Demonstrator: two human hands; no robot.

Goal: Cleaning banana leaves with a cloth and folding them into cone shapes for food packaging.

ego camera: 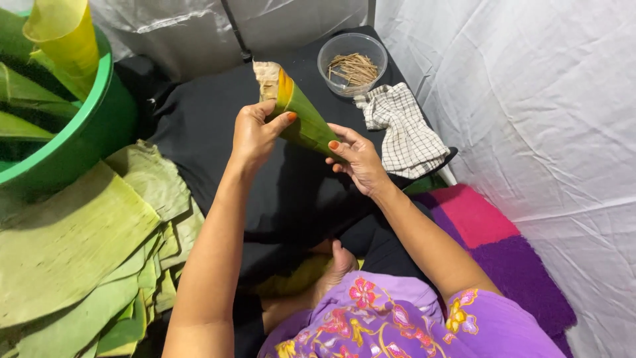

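Head view, left hand (252,136) and right hand (358,159) fingers closed around glossy green leaf cone (301,116), stiff, tapered.

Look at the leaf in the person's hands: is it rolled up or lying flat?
Rolled up. The green leaf forms a cone, its narrow tip in the right hand and its wide frayed mouth above the left hand.

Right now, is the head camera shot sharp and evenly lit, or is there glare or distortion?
Head view: soft, even light, no harsh glare; the leaf cone and both hands, left hand and right hand, look sharp; the green tub and stacked banana leaves bend at the wide-angle edge.
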